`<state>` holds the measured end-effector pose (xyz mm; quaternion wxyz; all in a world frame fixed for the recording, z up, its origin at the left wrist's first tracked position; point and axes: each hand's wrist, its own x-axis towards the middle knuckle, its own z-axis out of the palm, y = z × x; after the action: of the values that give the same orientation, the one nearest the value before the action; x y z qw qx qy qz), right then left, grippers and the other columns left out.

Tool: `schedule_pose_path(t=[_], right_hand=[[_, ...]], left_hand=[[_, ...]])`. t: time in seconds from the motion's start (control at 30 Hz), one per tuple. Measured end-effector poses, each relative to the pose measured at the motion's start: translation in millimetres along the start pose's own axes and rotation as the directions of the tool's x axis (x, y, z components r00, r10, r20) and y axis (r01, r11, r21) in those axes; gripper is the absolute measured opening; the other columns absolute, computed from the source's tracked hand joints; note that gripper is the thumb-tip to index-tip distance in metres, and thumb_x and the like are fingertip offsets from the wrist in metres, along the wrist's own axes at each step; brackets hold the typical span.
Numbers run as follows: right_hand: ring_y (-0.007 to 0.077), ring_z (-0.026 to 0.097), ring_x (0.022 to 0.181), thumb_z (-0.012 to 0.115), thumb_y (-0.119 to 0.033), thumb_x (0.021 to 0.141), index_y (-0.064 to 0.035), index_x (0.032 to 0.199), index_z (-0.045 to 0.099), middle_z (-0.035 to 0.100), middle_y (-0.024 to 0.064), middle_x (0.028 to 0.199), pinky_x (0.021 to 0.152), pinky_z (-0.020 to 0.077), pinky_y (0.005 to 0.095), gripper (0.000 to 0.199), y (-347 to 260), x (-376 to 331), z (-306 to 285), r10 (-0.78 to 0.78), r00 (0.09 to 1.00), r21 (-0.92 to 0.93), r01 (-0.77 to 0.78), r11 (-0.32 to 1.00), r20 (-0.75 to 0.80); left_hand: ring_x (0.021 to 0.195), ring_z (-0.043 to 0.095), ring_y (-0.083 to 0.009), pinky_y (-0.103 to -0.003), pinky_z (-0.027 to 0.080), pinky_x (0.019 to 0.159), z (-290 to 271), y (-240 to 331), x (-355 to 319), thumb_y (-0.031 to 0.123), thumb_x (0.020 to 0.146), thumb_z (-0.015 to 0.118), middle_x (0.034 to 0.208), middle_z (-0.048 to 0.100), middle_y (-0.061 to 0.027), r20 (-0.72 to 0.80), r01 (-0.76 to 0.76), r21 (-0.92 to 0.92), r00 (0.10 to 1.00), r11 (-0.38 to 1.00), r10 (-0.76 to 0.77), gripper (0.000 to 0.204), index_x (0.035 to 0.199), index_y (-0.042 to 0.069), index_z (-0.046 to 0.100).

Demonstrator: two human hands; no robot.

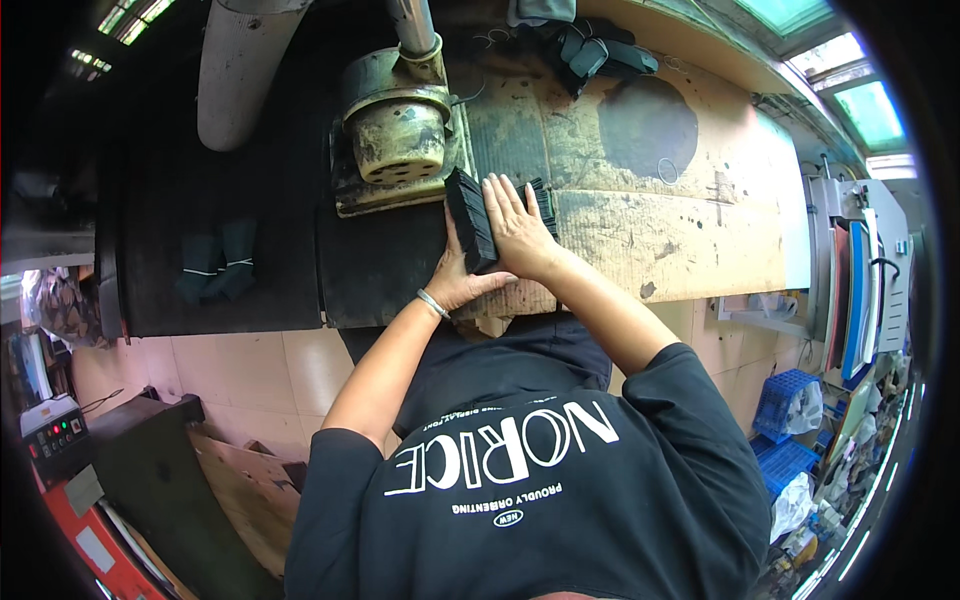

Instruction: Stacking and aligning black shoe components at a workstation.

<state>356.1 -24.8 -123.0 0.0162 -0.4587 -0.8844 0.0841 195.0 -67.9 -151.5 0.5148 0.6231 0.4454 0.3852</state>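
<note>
A thick stack of thin black pieces (472, 222), their edges showing like a comb, is at the table's front edge. What the pieces are made of I cannot tell. My left hand (462, 280) cups the stack's left side and near end, its thumb stretched to the right. Across the top lies my right hand (522, 235), flat with fingers straight, covering the middle. More black edges stick out past its right side. Just behind the stack stands a stained cream metal machine head (398, 140) on a post, with holes in its lower rim.
Banded dark bundles lie on the black tabletop (265, 295) at left, a bundle (218, 262) among them, and others (600, 52) at the back. Stained cardboard (680, 240) covers the right side. A grey duct (245, 75) hangs at far left; blue crates (785, 405) stand at right.
</note>
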Motion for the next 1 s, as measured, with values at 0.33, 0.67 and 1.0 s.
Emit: schedule_pose_path(t=[0.33, 0.67, 1.0], right_hand=[[0.0326, 0.038, 0.133, 0.085, -0.045, 0.056, 0.0038, 0.145, 0.023, 0.042, 0.0185, 0.139, 0.115, 0.0149, 0.0559, 0.119, 6, -20, -16, -0.116, 0.991, 0.223, 0.128, 0.966, -0.066], [0.0379, 0.019, 0.144, 0.080, -0.043, 0.062, 0.0100, 0.146, 0.014, 0.025, 0.0246, 0.152, 0.115, 0.0120, 0.0565, 0.119, -16, -33, -2, -0.083, 0.993, 0.194, 0.097, 0.976, -0.082], [0.0356, 0.018, 0.145, 0.078, -0.042, 0.063, 0.0033, 0.149, 0.014, 0.020, 0.0246, 0.154, 0.115, 0.0128, 0.0565, 0.117, -17, -37, -2, -0.080, 0.989, 0.183, 0.102, 0.978, -0.121]], left_hand=[[0.140, 0.032, -0.0324, -0.039, 0.030, 0.113, -22, -3, -4, 0.043, 0.051, 0.093, 0.151, 0.027, -0.0244, -0.059, -0.100, 0.167, 0.992, 0.981, 0.111, 0.154, 0.148, 0.006, -0.020], [0.141, 0.030, -0.0348, -0.040, 0.027, 0.114, -7, -8, -19, 0.043, 0.057, 0.090, 0.153, 0.022, -0.0245, 0.140, -0.172, 0.207, 0.980, 0.963, 0.144, 0.156, 0.138, 0.008, -0.039], [0.138, 0.032, -0.0393, -0.040, 0.030, 0.113, -8, -3, -17, 0.041, 0.055, 0.092, 0.148, 0.026, -0.0286, 0.082, -0.069, 0.185, 0.995, 0.980, 0.054, 0.155, 0.143, 0.005, -0.030]])
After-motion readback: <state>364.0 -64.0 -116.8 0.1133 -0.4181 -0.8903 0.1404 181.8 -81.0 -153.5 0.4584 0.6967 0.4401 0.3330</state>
